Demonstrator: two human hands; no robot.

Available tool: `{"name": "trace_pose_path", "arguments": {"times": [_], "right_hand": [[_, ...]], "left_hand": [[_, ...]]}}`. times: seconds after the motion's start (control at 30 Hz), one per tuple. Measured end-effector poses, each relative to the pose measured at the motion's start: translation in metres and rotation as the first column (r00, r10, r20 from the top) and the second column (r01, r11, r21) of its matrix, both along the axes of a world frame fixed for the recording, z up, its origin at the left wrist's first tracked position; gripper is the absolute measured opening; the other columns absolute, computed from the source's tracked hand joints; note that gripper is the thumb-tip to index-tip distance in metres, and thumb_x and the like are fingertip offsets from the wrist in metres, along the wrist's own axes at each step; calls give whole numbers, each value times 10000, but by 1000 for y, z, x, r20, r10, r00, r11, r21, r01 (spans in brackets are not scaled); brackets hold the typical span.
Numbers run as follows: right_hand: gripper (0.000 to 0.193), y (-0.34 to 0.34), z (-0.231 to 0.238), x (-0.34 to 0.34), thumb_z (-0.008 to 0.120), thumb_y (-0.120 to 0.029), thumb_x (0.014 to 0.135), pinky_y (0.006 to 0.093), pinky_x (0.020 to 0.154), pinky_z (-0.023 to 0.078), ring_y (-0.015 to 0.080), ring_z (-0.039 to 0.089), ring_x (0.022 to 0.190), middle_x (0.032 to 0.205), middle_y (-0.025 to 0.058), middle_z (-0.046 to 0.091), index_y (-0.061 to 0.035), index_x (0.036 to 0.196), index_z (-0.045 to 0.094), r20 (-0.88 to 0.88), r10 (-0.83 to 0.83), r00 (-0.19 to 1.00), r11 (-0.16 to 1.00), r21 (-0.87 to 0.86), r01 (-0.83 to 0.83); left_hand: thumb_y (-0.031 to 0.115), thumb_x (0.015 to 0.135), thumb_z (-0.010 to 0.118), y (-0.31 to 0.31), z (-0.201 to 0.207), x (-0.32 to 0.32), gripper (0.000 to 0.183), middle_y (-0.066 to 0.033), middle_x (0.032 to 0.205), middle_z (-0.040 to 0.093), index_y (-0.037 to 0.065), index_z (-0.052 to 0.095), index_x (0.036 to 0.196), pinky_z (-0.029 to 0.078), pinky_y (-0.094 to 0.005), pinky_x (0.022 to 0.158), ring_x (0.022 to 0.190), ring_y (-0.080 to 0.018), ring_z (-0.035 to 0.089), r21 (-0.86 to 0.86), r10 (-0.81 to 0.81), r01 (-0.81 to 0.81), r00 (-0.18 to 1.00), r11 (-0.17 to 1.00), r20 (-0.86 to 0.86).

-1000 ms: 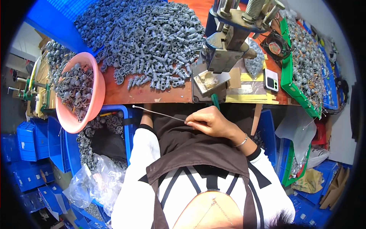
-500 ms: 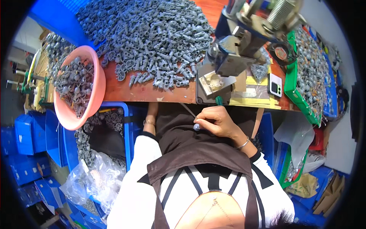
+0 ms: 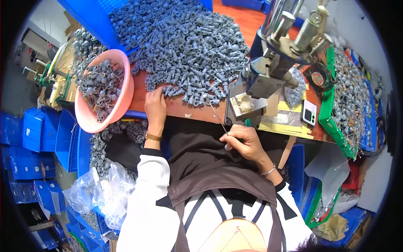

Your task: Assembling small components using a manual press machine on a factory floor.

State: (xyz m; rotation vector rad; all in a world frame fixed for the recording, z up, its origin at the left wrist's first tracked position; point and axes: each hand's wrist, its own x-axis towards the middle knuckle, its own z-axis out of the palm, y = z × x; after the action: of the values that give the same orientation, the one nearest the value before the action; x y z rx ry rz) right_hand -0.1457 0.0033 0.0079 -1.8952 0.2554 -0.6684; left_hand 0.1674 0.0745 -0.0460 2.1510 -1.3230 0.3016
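A thin metal rod [image 3: 218,114] slants up from my right hand [image 3: 243,141], whose fingers are closed round it over my lap. At its lower end a grey knob shows just under the fingers. The rod's upper end reaches over the table edge to the grey plastic parts. At the near left rim of the heap of grey parts [image 3: 184,54], my left hand [image 3: 155,108] lies with its fingers curled together. Its fingertips touch the parts there; what they grip, if anything, is hidden.
A pink basin [image 3: 128,90] of grey ball-ended parts stands left of my left hand. To the right are a metal press [image 3: 268,71], a white phone [image 3: 309,112] and a green tray [image 3: 331,126] of wired parts. A blue crate [image 3: 94,29] leans behind the heap.
My left hand has come up from below the table edge onto the front of the heap. My right hand still holds the rod, now farther right in the picture and pointing up more steeply.
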Motion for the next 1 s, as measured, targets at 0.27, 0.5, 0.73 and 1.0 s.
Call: {"name": "trace_pose_path", "arguments": {"times": [0.27, 0.5, 0.73, 1.0], "right_hand": [[189, 6, -6, -5, 515, -49, 920, 215, 629, 465, 76, 611, 709, 792, 47, 658, 18, 1041, 644, -36, -84, 996, 917, 389, 92], [178, 16, 3, -6, 526, -98, 934, 177, 568, 411, 35, 530, 639, 782, 17, 645, -9, 997, 667, -65, -26, 998, 814, 578, 59], [171, 26, 8, -14, 524, -50, 907, 173, 550, 410, 45, 546, 618, 728, 35, 642, 15, 956, 674, -17, -75, 997, 858, 509, 73], [155, 30, 7, -17, 545, -27, 896, 171, 540, 399, 45, 562, 628, 734, 29, 643, 4, 963, 681, 20, -52, 998, 866, 499, 35]], "left_hand": [[19, 883, 494, -2, -17, 25, 317, -106, 1048, 530, -15, 472, 1197, 511, -318, 720, 852, -185, 595, -525, -295, -337, 542, 781, -787], [269, 738, 761, -28, -21, 35, 419, -146, 906, 537, -31, 538, 926, 450, -398, 765, 812, -307, 557, -369, 246, -348, 923, 862, -296], [208, 823, 673, -17, -25, 41, 284, -184, 865, 565, -18, 580, 968, 449, -421, 742, 796, -356, 557, -203, 246, -250, 968, 947, -46], [141, 959, 484, 0, -7, 16, 226, -114, 1014, 629, 7, 544, 1130, 433, -259, 578, 799, -185, 607, -572, -621, -497, 81, 653, -779]]}}
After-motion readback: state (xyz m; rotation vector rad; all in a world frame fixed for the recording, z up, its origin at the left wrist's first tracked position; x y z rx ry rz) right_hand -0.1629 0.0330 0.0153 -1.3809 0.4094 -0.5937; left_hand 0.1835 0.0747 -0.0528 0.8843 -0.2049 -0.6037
